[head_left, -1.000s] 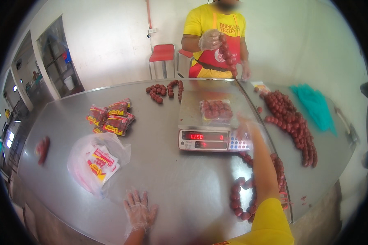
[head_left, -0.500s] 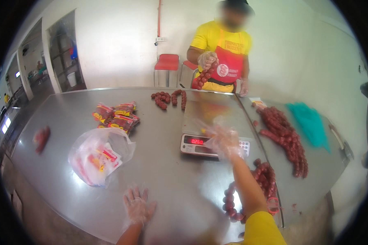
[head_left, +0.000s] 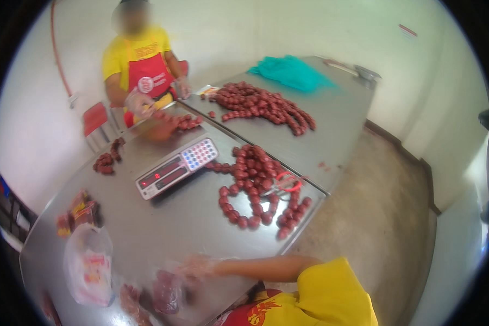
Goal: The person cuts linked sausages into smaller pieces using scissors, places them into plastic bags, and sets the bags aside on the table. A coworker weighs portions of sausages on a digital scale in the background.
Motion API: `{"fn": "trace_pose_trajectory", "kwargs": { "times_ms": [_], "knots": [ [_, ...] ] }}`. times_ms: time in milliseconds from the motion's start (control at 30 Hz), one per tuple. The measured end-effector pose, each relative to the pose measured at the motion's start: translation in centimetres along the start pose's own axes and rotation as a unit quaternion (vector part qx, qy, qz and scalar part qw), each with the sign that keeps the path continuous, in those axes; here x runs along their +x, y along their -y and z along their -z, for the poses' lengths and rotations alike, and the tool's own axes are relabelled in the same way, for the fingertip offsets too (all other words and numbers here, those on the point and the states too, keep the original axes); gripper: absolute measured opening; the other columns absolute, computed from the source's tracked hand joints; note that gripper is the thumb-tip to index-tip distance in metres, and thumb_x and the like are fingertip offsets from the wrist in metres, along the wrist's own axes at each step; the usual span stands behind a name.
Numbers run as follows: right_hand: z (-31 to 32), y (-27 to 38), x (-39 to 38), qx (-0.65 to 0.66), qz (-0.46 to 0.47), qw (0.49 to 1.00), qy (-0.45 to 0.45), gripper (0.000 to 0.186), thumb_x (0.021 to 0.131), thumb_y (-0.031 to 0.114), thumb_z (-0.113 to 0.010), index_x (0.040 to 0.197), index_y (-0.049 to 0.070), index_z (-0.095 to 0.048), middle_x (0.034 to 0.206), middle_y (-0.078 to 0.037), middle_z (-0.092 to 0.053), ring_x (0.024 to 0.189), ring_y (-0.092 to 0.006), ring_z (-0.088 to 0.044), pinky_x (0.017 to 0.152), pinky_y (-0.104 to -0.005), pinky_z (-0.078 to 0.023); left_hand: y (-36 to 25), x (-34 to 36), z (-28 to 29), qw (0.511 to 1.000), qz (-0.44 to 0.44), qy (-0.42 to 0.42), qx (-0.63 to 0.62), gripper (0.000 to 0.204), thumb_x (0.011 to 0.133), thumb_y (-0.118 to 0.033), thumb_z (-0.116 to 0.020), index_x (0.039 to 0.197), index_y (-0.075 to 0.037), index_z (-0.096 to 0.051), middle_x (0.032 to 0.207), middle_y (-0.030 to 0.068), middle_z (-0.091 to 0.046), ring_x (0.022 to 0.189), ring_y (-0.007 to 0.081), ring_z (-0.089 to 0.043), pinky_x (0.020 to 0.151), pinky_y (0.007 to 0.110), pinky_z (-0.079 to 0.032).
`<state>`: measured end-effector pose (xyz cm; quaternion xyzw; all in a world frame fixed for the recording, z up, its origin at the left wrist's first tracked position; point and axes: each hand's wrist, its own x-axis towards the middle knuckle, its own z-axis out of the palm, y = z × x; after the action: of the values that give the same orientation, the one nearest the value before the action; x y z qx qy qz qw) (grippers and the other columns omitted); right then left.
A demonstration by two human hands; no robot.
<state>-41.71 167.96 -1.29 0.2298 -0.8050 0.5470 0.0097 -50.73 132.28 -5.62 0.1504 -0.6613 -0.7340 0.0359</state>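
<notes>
Steel table (head_left: 146, 233) is stretching across most of the view, and a second table (head_left: 342, 108) is adjoining it on the right. A co-worker (head_left: 146, 73) in a yellow shirt and red apron is standing at the far side, one gloved hand hanging near a short string of sausages (head_left: 189, 123). Over on the second table a big heap of dark red sausages (head_left: 266, 106) is sprawling, with a crumpled teal plastic sheet (head_left: 290, 73) lying behind it. Closer in, looped sausage links (head_left: 250, 163) are trailing towards one end of a digital scale (head_left: 176, 167). A whitish plastic bag (head_left: 89, 271) of printed labels is slumping at the left, just in front of a few filled packets (head_left: 84, 212). Low in the view, one clear packet of sausages (head_left: 167, 292) is sitting between the wearer's gloved hands, its longer side running roughly up and down the view. The left hand (head_left: 135, 305) is resting just beside its left side; the right hand (head_left: 198, 268) is lying at its upper right corner, fingers pointing left towards it, both hands about equally near. Blur is smearing those fingers, so I'm not managing to tell whether either hand is pinching the plastic or merely touching it.
</notes>
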Motion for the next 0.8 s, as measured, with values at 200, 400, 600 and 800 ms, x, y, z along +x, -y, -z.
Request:
{"fn": "trace_pose_trajectory", "kwargs": {
  "times_ms": [200, 400, 600, 800],
  "knots": [
    [10.2, 2.6, -12.3, -0.271, -0.28, 0.921, 0.013, 0.038, 0.095, 0.035, -0.058, 0.121, 0.009, -0.066, 0.123, -0.009, -0.064, 0.114, -0.0195, -0.059, 0.098, -0.0331, -0.047, -4.7, -3.2, -2.3, 0.976, -0.093, 0.046, 0.194, 0.052, 0.096, -0.029, -0.055, 0.138, 0.0, -0.051, 0.14, 0.0196, -0.051, 0.123, 0.0348, -0.052, 0.104, 0.046, -0.042],
    [21.0, 9.7, -17.3, -0.199, -0.43, 0.805, -0.357, 0.043, 0.092, 0.046, -0.06, 0.101, 0.005, -0.071, 0.094, -0.016, -0.069, 0.09, -0.029, -0.066, 0.082, -0.0387, -0.051, -6.6, -13.1, -11.8, 0.691, -0.354, 0.288, 0.561, 0.054, 0.096, -0.033, -0.052, 0.141, -0.003, -0.051, 0.151, 0.0233, -0.039, 0.144, 0.0397, -0.03, 0.117, 0.052, -0.022],
    [27.8, 6.1, -18.4, -0.421, -0.407, 0.778, -0.228, 0.017, 0.088, 0.023, -0.065, 0.091, 0.007, -0.072, 0.094, -0.018, -0.067, 0.091, -0.0325, -0.066, 0.078, -0.0413, -0.052, -6.6, -15.9, -14.4, 0.654, -0.266, 0.355, 0.613, 0.06, 0.096, -0.042, -0.049, 0.145, -0.007, -0.047, 0.153, 0.0242, -0.036, 0.146, 0.0438, -0.022, 0.119, 0.053, -0.014],
    [30.7, 2.3, -17.4, -0.482, -0.433, 0.76, -0.042, 0.017, 0.068, 0.011, -0.075, 0.084, 0.014, -0.073, 0.098, -0.011, -0.069, 0.097, -0.0284, -0.067, 0.079, -0.0378, -0.055, -7.6, -15.0, -15.7, 0.615, -0.235, 0.393, 0.642, 0.062, 0.094, -0.04, -0.054, 0.145, -0.006, -0.046, 0.152, 0.0245, -0.036, 0.144, 0.0476, -0.023, 0.117, 0.055, -0.018]
  ]
}}
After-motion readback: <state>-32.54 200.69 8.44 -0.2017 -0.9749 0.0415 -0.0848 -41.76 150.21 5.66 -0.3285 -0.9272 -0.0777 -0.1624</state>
